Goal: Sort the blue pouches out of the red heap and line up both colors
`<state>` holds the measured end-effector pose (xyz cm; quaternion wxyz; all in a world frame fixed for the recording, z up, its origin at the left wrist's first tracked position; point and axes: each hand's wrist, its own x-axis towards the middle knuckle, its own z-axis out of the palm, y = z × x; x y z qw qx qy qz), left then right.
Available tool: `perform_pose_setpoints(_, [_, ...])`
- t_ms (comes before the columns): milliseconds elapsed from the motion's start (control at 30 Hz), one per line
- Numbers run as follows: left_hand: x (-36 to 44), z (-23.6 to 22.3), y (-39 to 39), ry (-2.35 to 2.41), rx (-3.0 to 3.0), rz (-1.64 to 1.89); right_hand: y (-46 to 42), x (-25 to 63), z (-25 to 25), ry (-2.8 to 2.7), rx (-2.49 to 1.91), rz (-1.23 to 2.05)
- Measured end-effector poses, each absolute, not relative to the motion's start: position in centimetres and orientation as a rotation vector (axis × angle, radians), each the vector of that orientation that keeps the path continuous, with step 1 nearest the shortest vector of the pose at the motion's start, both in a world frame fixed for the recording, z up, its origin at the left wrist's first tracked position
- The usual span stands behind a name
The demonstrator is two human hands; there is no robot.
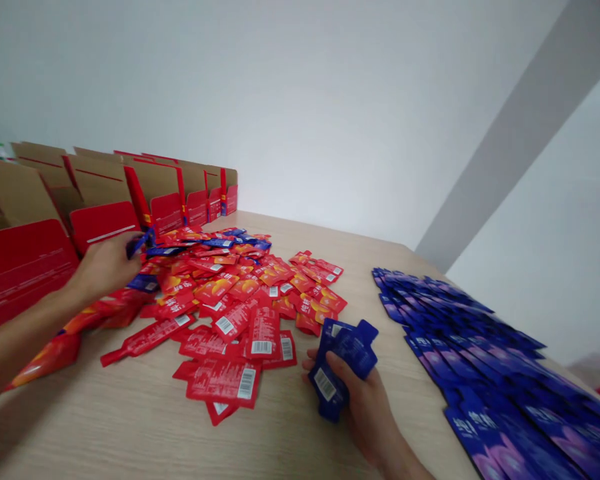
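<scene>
My right hand [363, 393] is closed on a few blue sachets [343, 357] with white barcode labels, held low over the table's front. On the left, my left hand [107, 267] pinches another blue sachet [141, 243] beside the far left edge of a big pile. That pile is mostly red sachets [235, 287] with orange fruit prints, with some blue ones [220, 243] mixed in toward the back. Several red sachets [223, 380] lie loose between my hands, barcode side up.
Open red cardboard boxes [105, 223] with brown insides stand in rows along the left. Overlapping rows of blue sachets [460, 340] cover the table's right side. Behind the wooden table [325, 233] rises a white wall [320, 120].
</scene>
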<state>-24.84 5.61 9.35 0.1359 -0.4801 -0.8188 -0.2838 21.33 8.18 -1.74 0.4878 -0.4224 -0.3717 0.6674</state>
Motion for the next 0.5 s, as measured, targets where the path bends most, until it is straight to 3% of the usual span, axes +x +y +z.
perform_pose_setpoints(133, [-13.1,9.6,6.2,-2.382,-1.554,-1.633,8.7,20.9,-0.7,-1.033,-1.03,1.566])
perform_pose_setpoints(267, [-0.4,6.0,6.3,-2.384,-1.967,-2.367,9.1,20.7,1.0,-1.528,-1.208,1.05])
perform_pose_setpoints(367, [5.5,2.9,6.1,-2.416,-2.126,-2.597,9.1,20.5,1.6,-1.922,-1.323,0.665])
perform_pose_setpoints(500, [8.1,0.3,6.4,-2.691,-2.026,-2.692,8.8,20.6,1.5,-2.189,-1.395,0.52])
